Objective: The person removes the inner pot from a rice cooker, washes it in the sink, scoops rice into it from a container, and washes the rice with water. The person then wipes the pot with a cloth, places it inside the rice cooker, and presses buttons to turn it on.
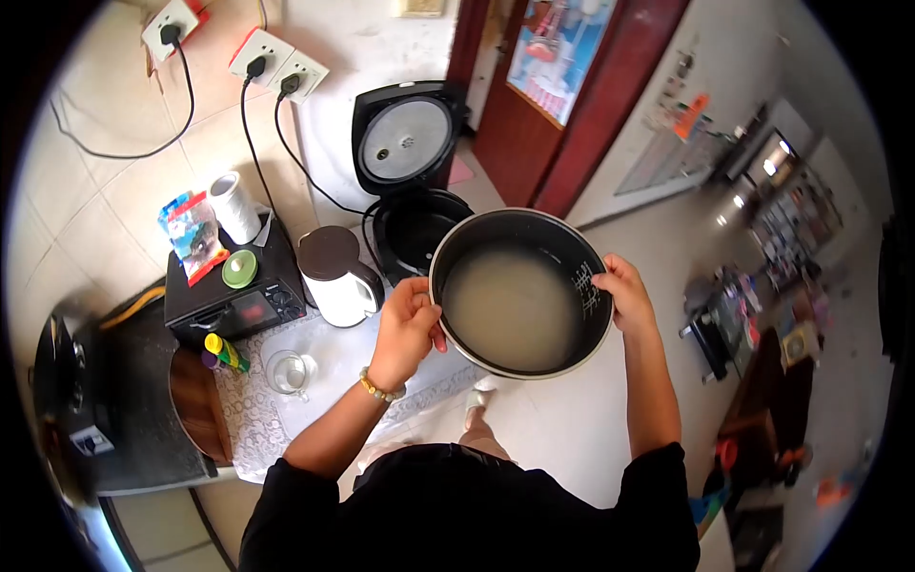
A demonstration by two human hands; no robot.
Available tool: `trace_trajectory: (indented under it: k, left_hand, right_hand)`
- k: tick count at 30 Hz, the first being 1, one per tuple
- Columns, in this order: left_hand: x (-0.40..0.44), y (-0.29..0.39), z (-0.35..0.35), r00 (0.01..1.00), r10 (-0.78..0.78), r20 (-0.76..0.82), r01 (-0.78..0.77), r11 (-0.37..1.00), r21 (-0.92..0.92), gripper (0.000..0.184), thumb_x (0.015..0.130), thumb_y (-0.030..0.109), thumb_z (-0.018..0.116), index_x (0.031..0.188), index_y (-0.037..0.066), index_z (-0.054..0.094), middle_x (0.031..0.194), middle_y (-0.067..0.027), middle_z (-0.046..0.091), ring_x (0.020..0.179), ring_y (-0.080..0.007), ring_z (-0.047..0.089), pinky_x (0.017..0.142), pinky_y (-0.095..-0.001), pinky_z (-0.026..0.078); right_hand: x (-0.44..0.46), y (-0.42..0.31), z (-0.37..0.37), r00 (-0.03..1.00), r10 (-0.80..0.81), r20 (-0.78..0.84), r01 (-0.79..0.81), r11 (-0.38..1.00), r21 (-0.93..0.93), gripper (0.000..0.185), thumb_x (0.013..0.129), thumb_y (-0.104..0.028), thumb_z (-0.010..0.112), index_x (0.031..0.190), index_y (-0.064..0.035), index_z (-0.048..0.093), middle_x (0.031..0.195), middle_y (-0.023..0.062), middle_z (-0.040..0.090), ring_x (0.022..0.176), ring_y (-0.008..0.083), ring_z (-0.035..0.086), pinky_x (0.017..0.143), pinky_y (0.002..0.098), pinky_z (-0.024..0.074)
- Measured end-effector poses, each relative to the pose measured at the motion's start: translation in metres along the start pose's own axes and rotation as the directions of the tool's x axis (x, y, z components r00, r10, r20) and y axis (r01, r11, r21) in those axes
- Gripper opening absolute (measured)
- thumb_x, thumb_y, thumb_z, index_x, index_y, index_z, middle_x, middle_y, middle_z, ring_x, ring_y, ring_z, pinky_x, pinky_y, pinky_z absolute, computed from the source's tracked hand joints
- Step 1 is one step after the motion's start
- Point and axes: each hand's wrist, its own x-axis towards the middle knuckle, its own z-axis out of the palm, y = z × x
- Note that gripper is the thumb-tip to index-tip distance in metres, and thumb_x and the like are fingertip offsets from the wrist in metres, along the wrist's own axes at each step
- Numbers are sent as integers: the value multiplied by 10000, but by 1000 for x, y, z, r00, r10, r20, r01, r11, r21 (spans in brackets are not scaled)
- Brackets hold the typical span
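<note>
Between my two hands is a rice cooker inner pot [520,367], dark inside with a pale rim and white level marks on its right inner wall. Cloudy whitish water [515,305] fills its lower part; whatever lies beneath cannot be made out. My left hand [410,322], a beaded bracelet on its wrist, grips the left rim. On the right rim my right hand [624,294] is closed, thumb over the edge. Just behind the pot stands the rice cooker [386,243], its lid [408,138] raised and its dark cavity partly hidden by the pot.
Left of the cooker stand a white kettle [338,291] and a black toaster oven [238,310] with packets on top. A glass mug [288,374] rests on the lace-covered table [253,419]. Power cords hang from wall sockets [276,65]. A red door [515,124] is behind.
</note>
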Motion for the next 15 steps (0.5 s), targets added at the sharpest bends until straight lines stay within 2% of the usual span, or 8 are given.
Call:
trace_trajectory:
  k: [3,4,6,10,13,15]
  left_hand:
    - [50,-14,10,988,80,-131,-81,997,-2,271,786,-21,410,1054,-56,423,677,-60,539,393,-110,480,314,-181,322]
    - [62,-13,12,982,59,-179,-57,998,19,236,788,-36,414,1023,-59,424,618,-52,519,397,-114,486,349,-208,348]
    - [91,-25,13,949,127,-287,-119,992,45,235,775,-45,411,1009,-61,438,598,-39,503,384,-108,470,350,-206,364]
    - [137,-45,5,841,203,-502,-139,977,161,243,759,-56,414,994,-73,470,554,-1,454,370,-74,424,340,-195,366]
    - [161,-54,-4,784,218,-582,-117,971,206,256,746,-58,421,995,-77,475,547,-5,458,367,-87,427,343,-206,364]
    - [174,-61,-14,756,224,-615,-85,965,247,272,735,-63,421,1000,-81,477,549,-13,470,368,-97,437,347,-217,367]
  right_hand:
    - [84,6,-5,987,-28,157,29,1000,-3,78,737,-55,536,725,-93,469,563,-32,478,376,35,386,309,194,265]
    - [112,11,-6,977,-47,208,51,999,-13,85,742,-56,538,722,-96,465,561,-34,474,373,33,377,309,195,256]
    - [166,30,-3,950,-80,302,88,996,-14,100,751,-58,541,718,-100,457,556,-39,466,369,29,359,308,196,237]
    - [238,36,22,882,50,469,-34,998,-43,181,765,-50,552,674,-102,404,533,-43,406,369,31,329,307,208,227]
    - [294,76,41,846,29,532,34,994,-108,216,758,-46,564,652,-100,384,533,-40,380,376,35,316,307,215,231]
    - [315,90,55,827,49,560,24,992,-122,233,754,-47,572,641,-101,375,536,-39,378,381,38,313,314,216,236]
